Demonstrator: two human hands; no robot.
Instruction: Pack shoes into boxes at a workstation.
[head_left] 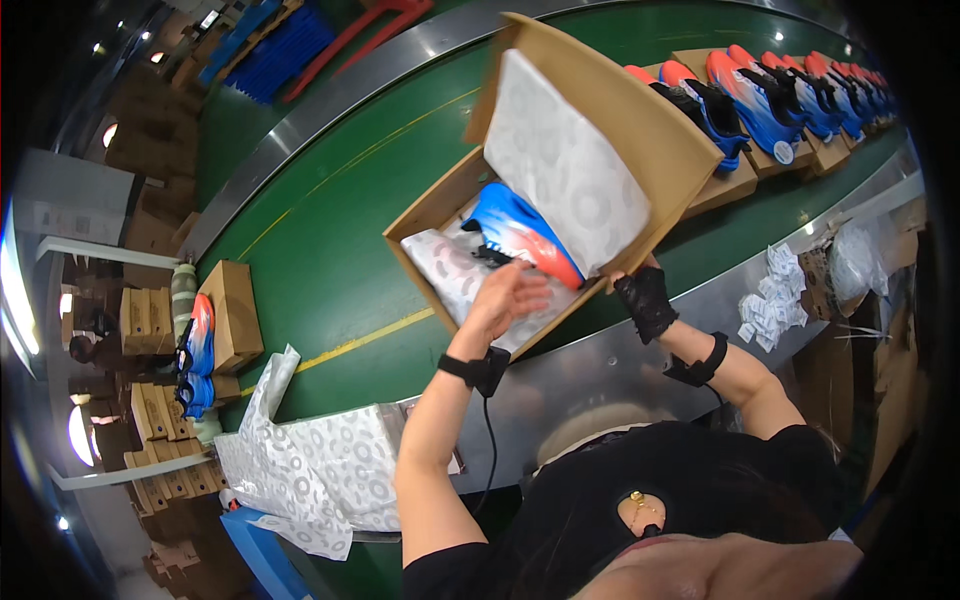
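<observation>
I see one open cardboard shoebox (440,205) standing on the green conveyor belt (330,250), at its near edge, with one blue and orange shoe (520,232) lying inside on patterned wrapping paper (450,275). A second sheet of the same paper (565,170) lines the raised lid. My left hand (505,295) lies spread, fingers loose, on the paper just below the shoe and grips nothing. My right hand (645,300), in a black fingerless glove, is curled against the box's right corner under the lid; I cannot tell whether it clasps the cardboard. Farther along the belt to the right, a row of at least six matching shoes (775,95) sits on closed boxes. On the left, one closed box (235,315) carries two more shoes (197,355) beside it. A stack of wrapping sheets (320,470) lies near my left elbow.
</observation>
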